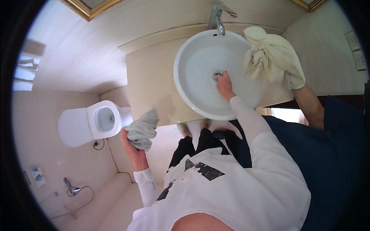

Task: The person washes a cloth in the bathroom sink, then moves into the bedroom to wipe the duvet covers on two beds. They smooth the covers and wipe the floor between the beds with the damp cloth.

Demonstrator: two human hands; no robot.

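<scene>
My left hand (pixel 133 153) holds a bunched grey cloth (pixel 143 130) beside the front edge of the beige countertop (pixel 150 86). Inside the round white washbasin (pixel 196 72), my right hand (pixel 225 85) reaches to the metal drain fitting (pixel 217 75), its fingertips touching or just over it. Whether those fingers grip the fitting cannot be told. A chrome tap (pixel 218 17) stands behind the basin. At the right, another person's arm (pixel 310 104) reaches over the counter with a bunched cream cloth (pixel 271 55), which covers that person's hand and part of the basin rim.
A white toilet (pixel 105 119) with its lid raised stands left of the counter. A person in dark blue clothing (pixel 326 161) is close on my right. Wall sockets (pixel 356 51) are at the far right, and a shower mixer (pixel 73 190) with a hose is at the lower left.
</scene>
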